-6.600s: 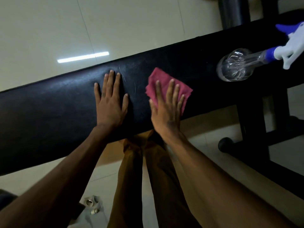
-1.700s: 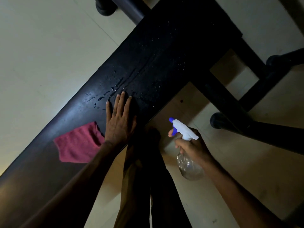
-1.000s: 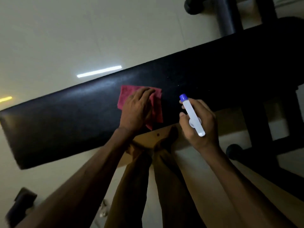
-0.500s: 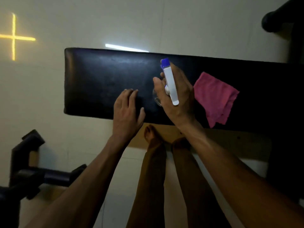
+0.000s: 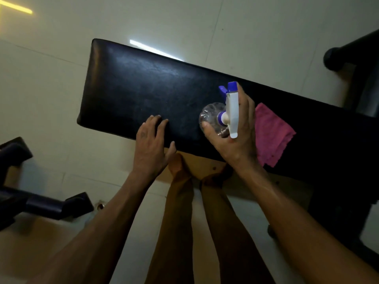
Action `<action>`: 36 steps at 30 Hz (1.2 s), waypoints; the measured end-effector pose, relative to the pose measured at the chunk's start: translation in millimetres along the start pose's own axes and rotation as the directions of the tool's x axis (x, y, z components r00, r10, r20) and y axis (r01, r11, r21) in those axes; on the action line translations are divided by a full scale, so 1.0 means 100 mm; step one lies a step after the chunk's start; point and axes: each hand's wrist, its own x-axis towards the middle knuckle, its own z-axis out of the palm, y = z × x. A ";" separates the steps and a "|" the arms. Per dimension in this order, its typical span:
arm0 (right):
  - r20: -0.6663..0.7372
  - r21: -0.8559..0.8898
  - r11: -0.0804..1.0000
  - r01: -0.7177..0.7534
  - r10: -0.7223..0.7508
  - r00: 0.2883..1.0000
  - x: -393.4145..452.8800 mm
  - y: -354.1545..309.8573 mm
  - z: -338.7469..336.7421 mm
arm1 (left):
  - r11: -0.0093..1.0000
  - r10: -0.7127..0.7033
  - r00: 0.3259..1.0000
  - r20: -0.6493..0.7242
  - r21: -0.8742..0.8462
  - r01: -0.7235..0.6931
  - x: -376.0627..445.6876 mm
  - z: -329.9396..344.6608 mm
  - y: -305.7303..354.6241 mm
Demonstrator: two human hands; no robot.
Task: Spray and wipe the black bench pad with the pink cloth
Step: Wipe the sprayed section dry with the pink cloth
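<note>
Now, the black bench pad [image 5: 143,87] fills the middle of the view, a long dark slab with a dull sheen and fine creases across its near end, running off to the right into shadow. Pale tiled floor [image 5: 205,21] lies all round it, and dark frame pieces [image 5: 41,203] sit low on the left. The person's legs [image 5: 180,222] in brown trousers stand right against the pad's near edge.

Next down in size, the pink cloth [image 5: 272,134] lies rumpled and flat on the pad, just beyond the right hand's knuckles, its near corner reaching the pad's edge.

Then the spray bottle [image 5: 231,115]: clear rounded body, white head, blue nozzle and trigger. The right hand [image 5: 235,136] is wrapped around its neck, thumb on the left side of the clear body, fingers curled behind the white head, nozzle pointing away over the pad. It is held above the surface, bottle tilted.

The left hand [image 5: 151,146] holds nothing; its palm presses on the pad's near edge, fingers close together and laid flat onto the leather, thumb out toward the bottle.
</note>
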 end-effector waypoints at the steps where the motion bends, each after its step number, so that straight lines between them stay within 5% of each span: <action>1: 0.031 -0.037 0.999 -0.004 0.005 1.000 -0.05 0.10 -0.09 | 1.000 0.012 1.000 0.000 -0.009 -0.012 0.00 -0.01 0.05; 10: 0.074 -0.448 0.874 -0.187 0.244 0.967 -0.42 1.18 -0.42 | 0.963 0.265 0.956 0.127 -0.094 -0.254 -0.47 0.22 0.86; 13: 0.011 -0.290 0.919 -0.268 0.283 0.959 -0.33 1.39 -0.55 | 0.929 0.363 0.922 0.137 -0.129 -0.347 -0.55 0.43 1.35; 17: -0.203 -0.019 0.907 -0.421 0.408 0.890 -0.24 1.61 -1.12 | 0.941 0.317 0.946 0.064 -0.150 -0.305 -0.31 0.56 1.97; 23: -0.357 0.016 0.942 -0.335 0.318 0.878 -0.29 1.98 -2.05 | 0.948 0.309 0.951 -0.016 -0.077 -0.310 0.52 0.95 2.69; 31: -0.075 -0.225 0.956 -0.188 0.175 0.982 -0.52 2.44 -1.93 | 0.938 0.343 0.936 -0.082 0.092 -0.335 0.88 1.39 2.74; 36: 0.204 -0.624 0.781 -0.008 0.172 0.964 -0.34 2.73 -1.49 | 0.941 0.333 0.938 -0.102 0.095 -0.324 0.88 1.40 2.73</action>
